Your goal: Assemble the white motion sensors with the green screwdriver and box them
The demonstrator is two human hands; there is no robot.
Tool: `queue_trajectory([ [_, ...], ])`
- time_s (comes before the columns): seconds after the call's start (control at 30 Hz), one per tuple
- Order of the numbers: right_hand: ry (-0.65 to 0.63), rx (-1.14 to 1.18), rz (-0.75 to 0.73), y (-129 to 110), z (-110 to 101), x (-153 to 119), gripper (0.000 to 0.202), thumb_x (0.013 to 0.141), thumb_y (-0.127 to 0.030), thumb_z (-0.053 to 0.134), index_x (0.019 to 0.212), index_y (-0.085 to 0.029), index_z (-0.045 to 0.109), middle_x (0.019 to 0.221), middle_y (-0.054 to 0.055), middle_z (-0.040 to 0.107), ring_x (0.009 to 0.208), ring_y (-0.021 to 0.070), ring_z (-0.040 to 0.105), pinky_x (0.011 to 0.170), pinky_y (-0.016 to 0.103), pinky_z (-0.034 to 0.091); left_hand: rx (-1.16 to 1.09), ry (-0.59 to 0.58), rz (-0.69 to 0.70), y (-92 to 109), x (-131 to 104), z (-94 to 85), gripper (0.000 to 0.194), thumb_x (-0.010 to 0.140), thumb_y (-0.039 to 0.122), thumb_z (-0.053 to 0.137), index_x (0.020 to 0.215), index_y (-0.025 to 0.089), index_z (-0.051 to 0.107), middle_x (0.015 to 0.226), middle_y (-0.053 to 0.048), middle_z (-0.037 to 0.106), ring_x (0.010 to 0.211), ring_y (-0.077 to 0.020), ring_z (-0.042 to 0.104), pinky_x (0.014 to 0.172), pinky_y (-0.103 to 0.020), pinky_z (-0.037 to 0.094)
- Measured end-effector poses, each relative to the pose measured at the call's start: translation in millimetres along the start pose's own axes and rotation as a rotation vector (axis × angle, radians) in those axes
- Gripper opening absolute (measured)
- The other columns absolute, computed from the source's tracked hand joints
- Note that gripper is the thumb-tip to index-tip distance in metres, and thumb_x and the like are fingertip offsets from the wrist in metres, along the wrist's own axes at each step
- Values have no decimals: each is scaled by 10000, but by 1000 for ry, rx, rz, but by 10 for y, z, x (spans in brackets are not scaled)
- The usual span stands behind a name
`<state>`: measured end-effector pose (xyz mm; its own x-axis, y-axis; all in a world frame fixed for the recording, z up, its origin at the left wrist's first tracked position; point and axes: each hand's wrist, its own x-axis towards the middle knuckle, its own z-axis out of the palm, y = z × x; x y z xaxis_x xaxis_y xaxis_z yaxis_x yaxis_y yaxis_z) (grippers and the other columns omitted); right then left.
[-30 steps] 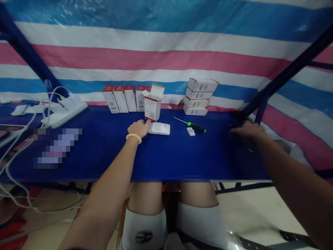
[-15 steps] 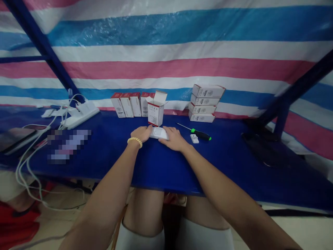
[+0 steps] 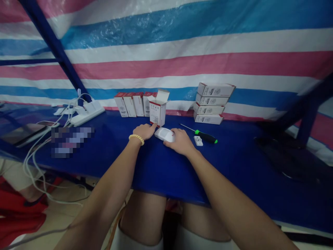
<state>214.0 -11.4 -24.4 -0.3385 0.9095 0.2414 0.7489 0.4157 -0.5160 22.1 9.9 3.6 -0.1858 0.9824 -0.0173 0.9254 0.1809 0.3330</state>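
My right hand grips the right end of a white motion sensor, a rounded plastic housing with a lens window, low over the blue table. To its left, my left hand is off the sensor, fingers apart and thumb stretched toward the base of an opened white and red carton. Whether the thumb touches the carton I cannot tell. The carton stands upright with its top flaps up. Right of my right hand lie a small white plastic bracket and a screwdriver with a black and green handle.
Several closed cartons stand in a row behind the open one. More cartons are stacked at the back right. A white power strip with cables sits at the left. A dark object lies on the right of the table.
My left hand has let go of the motion sensor and moved apart from it. The right hand keeps hold of the sensor, now turned at an angle. The view has shifted slightly.
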Motion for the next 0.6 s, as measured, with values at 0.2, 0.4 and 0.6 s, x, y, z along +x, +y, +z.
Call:
queue_trajectory([
  [0.2,91,45,-65,45,23,17,659,611,-340,729,1211,-146,536,1166,136,575,1098,311,494,978,492,393,-68,-42,179,54,-109,12,662,911,604,216,1016,160,695,1047,-166,693,996,-324,629,838,-396,436],
  [0.4,216,130,-61,76,55,65,676,587,-281,723,1223,-175,519,1208,134,571,1151,326,487,1002,532,377,-358,74,360,47,-63,46,523,914,557,347,804,164,674,763,-71,687,741,-217,617,673,-314,424],
  [0.6,228,287,-71,51,-20,31,768,580,-315,709,1294,-199,450,1166,133,600,1059,314,583,899,495,468,-564,264,520,110,-67,172,417,933,491,371,717,188,559,628,-16,577,624,-164,551,625,-295,425],
])
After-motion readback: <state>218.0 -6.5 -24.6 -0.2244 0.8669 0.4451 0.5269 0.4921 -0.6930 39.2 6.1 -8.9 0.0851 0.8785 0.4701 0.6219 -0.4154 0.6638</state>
